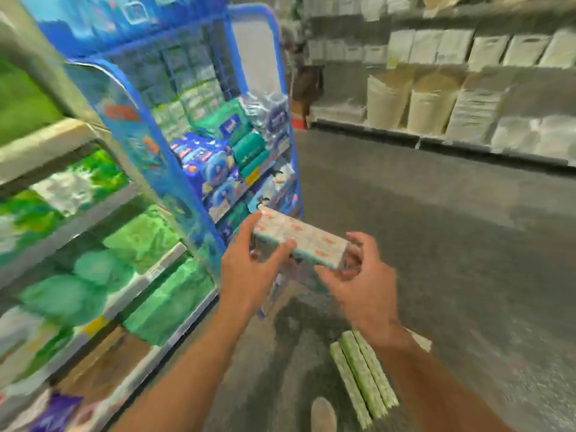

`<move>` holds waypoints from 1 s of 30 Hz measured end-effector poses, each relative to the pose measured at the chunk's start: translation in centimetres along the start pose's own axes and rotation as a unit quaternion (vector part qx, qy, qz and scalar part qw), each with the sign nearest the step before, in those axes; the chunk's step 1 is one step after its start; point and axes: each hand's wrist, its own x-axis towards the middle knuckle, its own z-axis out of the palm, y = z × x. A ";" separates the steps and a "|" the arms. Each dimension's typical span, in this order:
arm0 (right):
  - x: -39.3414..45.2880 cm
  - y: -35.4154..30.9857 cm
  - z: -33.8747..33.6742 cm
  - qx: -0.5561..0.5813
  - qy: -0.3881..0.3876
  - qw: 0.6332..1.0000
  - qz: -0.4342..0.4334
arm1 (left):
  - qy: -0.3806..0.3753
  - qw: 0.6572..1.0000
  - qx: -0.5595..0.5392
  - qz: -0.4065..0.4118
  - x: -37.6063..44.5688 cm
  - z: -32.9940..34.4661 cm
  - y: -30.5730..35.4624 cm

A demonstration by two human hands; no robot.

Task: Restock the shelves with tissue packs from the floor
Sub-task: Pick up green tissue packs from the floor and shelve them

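Note:
I hold a white tissue pack (300, 237) with orange marks and a teal edge in front of me, at about waist height. My left hand (249, 266) grips its left end, thumb on the near side. My right hand (358, 285) grips its right end from below. The pack hangs beside the lower tiers of a blue display stand (218, 157) filled with blue, teal and white packs. Three long green-patterned tissue packs (363, 378) lie side by side on the floor below my right arm.
Shelves (93, 275) with green packs run along my left. White and cream bags fill the shelving (452, 98) across the aisle. Grey floor (436, 244) stretches between them. My shoe tip (323, 414) shows at the bottom. The picture is blurred.

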 end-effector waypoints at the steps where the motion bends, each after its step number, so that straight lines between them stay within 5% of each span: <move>1: -0.7 -1.5 1.3 -0.002 -0.008 1.000 -0.015 | 0.027 1.000 0.001 0.001 -0.8 -2.5 0.0; 11: -8.0 -18.8 18.3 0.078 -0.105 0.982 -0.134 | 0.231 0.968 0.100 0.000 -5.2 -28.6 -2.3; 20: -10.9 -35.2 42.8 0.148 -0.176 0.942 -0.243 | 0.362 0.922 0.130 -0.035 -3.6 -52.9 -11.1; 30: -8.8 -44.3 61.2 0.189 -0.199 0.926 -0.258 | 0.399 0.887 0.229 -0.050 4.3 -67.9 -16.8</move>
